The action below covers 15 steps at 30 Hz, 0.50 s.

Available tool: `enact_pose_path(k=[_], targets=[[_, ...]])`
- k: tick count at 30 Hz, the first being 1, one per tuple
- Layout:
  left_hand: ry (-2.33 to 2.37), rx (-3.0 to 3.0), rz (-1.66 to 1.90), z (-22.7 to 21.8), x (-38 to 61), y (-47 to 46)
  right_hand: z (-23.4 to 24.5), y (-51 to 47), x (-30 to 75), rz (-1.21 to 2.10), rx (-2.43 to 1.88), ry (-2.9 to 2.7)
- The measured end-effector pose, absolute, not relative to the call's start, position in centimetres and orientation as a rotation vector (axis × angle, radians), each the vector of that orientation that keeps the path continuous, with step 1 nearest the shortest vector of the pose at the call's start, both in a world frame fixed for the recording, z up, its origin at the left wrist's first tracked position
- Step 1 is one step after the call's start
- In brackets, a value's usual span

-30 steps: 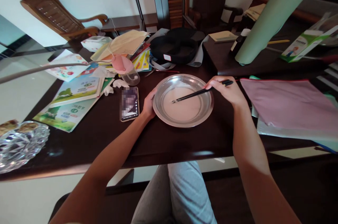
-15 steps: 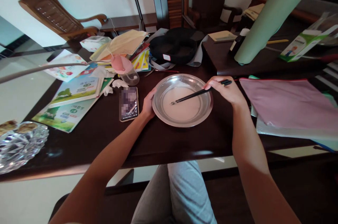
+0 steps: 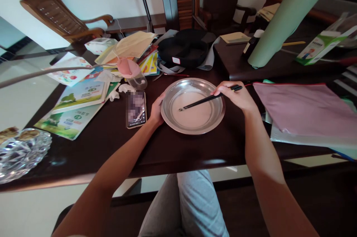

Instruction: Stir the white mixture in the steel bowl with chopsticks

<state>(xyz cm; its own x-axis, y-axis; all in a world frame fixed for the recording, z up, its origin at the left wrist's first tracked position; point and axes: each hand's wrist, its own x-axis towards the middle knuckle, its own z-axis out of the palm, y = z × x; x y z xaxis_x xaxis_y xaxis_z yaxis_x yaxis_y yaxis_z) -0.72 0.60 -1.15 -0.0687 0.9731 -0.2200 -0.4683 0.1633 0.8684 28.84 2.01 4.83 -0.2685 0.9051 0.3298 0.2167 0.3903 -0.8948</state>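
Observation:
A round steel basin [image 3: 167,118] holding a pale, milky liquid [image 3: 192,118] rests on the dark table in front of me. With its fingers around the left rim, my left hand [image 3: 157,110] grips the basin. My right hand [image 3: 232,93], above the right rim, is closed on a pair of black chopsticks [image 3: 199,102]. Their tips dip into the liquid left of the basin's middle. Just left of my left hand lies a phone [image 3: 136,109] with a lit screen, partly blurred.
Left are booklets [image 3: 80,95], crumpled tissues [image 3: 126,88], a pink-topped clear bottle [image 3: 132,73] and a glass dish [image 3: 25,155]. A black round case [image 3: 184,49] sits behind the basin. Right are a pink zip pouch [image 3: 304,108] and a tall green flask [image 3: 284,25].
My right hand and the chopsticks have shifted slightly left, their tips still in the liquid. My left hand stays at the rim, and the basin has hardly moved.

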Motion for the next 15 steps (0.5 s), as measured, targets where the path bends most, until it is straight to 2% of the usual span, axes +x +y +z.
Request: enact_pose_path(k=[6,15], targets=[[0.994,0.67,1.321,-0.8,-0.6,0.5,4.7,2.3,31.5,0.696,-1.124,-1.524],[1.008,0.644,1.331,-1.0,-0.6,0.6,5.0,1.8,29.2,0.967,-0.994,-1.727]])
